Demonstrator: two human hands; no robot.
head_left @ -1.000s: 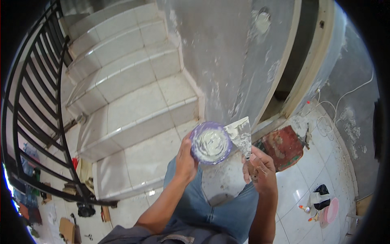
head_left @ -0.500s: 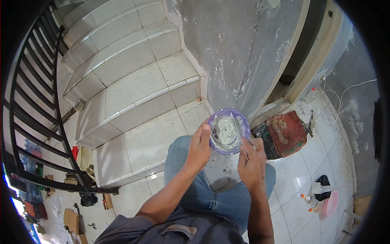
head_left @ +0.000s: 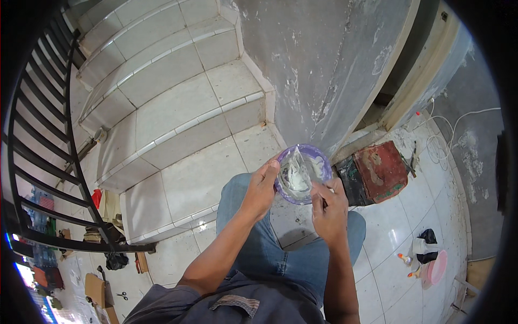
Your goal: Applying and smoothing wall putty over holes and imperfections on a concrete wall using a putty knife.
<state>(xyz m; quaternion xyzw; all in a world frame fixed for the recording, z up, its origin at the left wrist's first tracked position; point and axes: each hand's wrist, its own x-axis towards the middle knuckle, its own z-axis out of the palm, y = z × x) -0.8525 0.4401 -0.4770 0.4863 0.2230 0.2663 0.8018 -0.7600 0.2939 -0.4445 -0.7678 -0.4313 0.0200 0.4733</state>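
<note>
A purple bowl (head_left: 322, 153) sits between my hands, over my knees. White putty-like paste (head_left: 297, 177) is heaped inside and smeared up its inner wall. My left hand (head_left: 260, 189) grips the bowl's left rim, thumb over the edge. My right hand (head_left: 330, 208) is closed at the near right rim, around what looks like a putty knife. Its handle is hidden in the fingers, and the blade is hard to tell from the paste in the bowl.
White tiled stairs (head_left: 178, 140) rise at the left beside a black metal railing (head_left: 81, 189). A grey wall (head_left: 302, 65) stands ahead. To the right are a red-brown box-like object (head_left: 381, 171), a pink tub (head_left: 436, 268) and a white cable (head_left: 450, 135). Scissors (head_left: 123, 296) lie at lower left.
My right hand has shifted slightly left and down, with the tool in the bowl. The paste's heap has changed shape, now peaked toward the far rim. My left hand still holds the bowl.
</note>
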